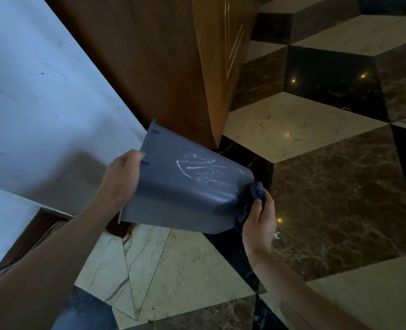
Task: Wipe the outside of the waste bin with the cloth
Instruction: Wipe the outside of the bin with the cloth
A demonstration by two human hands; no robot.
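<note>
The waste bin (185,194) is tipped on its side in the air above the floor (316,163). The left hand (122,181) grips its rim. The right hand (259,222) has its fingers squeezed on the cloth (256,194) at the bottom. White marks (202,170) are on the side, so I think lots is left.

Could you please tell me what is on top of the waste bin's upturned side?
White smeared marks sit on the waste bin. The cloth in the right hand covers its base end; the left hand holds the rim. The inside is hidden.
</note>
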